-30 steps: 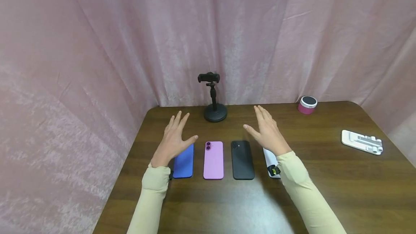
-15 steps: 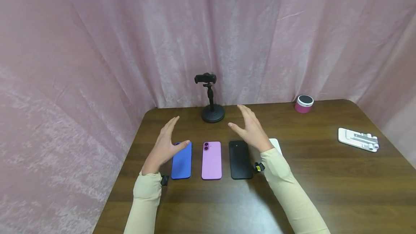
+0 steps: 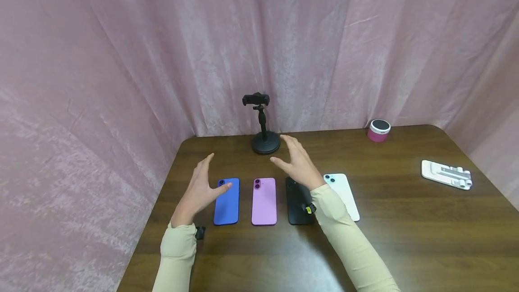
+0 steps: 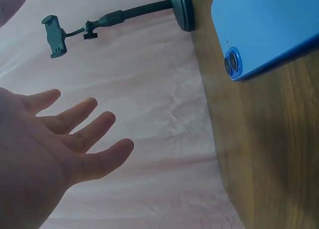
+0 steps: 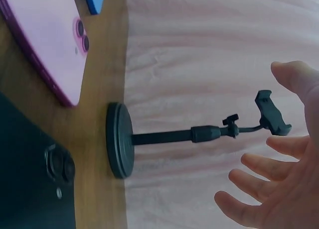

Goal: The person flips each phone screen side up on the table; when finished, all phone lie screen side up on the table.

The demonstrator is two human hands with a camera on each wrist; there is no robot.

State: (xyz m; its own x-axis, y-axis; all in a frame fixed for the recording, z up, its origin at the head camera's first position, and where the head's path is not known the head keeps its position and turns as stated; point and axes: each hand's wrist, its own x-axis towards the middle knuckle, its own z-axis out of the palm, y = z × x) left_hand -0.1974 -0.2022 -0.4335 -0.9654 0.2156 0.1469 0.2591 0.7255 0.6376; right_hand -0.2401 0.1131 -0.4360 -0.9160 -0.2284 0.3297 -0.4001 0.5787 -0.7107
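Note:
My left hand [image 3: 199, 193] hovers by the left side of a blue phone [image 3: 227, 206], thumb out over it, holding nothing. Above a black phone [image 3: 298, 206] hangs my right hand [image 3: 299, 166], fingers spread and also holding nothing; it hides part of that phone. Between them a pink phone [image 3: 264, 202] lies back up, its camera lenses at the top left. To the right of the black phone is a white phone [image 3: 342, 195], partly behind the right sleeve. In both wrist views the fingers [image 4: 94, 132] are parted and relaxed.
A black phone stand [image 3: 264, 141] with a round base stands at the table's back edge, before a pink curtain [image 3: 308, 48]. A pink and white round speaker-like object [image 3: 379, 130] sits at the back right. A white folded stand-like object [image 3: 447, 175] lies at the right.
The right hand has moved left, from over the white phone to over the black one, uncovering the white phone. The left hand has shifted left and nearer, showing more of the blue phone.

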